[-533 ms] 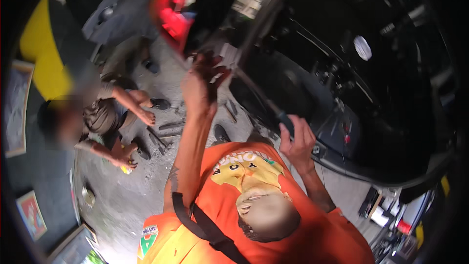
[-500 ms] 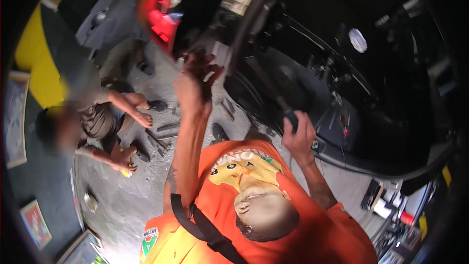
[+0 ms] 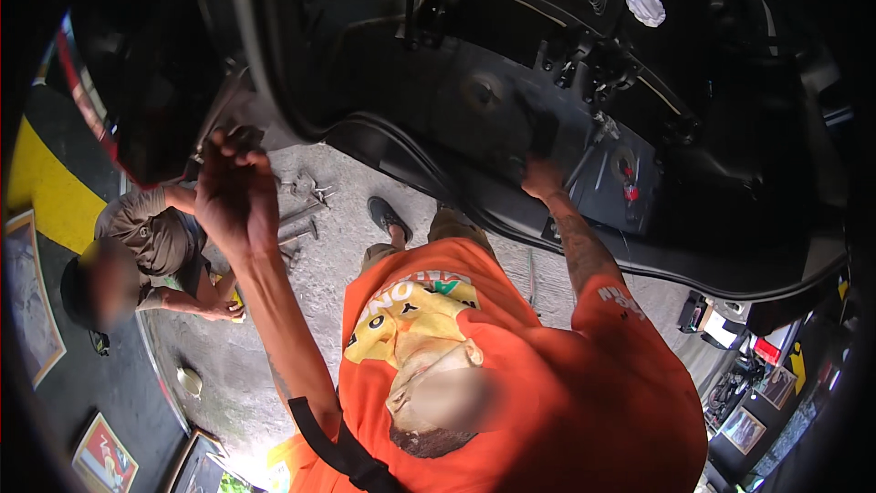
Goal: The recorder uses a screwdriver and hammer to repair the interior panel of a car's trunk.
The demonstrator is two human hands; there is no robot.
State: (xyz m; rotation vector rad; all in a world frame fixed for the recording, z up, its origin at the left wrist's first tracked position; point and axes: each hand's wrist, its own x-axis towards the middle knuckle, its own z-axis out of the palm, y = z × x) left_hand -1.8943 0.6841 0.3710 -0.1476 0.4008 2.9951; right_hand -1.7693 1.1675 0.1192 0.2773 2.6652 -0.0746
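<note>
dark car trunk [image 3: 411, 82], right hand [image 3: 544, 179] deeper in than before

- R hand [image 3: 543, 180]: in vehicle bay [image 3: 433, 114], past rim [image 3: 392, 132]
- L hand [image 3: 237, 194]: left of R
- Co-worker [image 3: 157, 242]: left of L hand
- Tools [image 3: 308, 231]: on floor [image 3: 228, 379] btwn co-worker & shoe [image 3: 390, 219]
- Wad [image 3: 644, 4]: in bay, fwd/right of R hand
</note>
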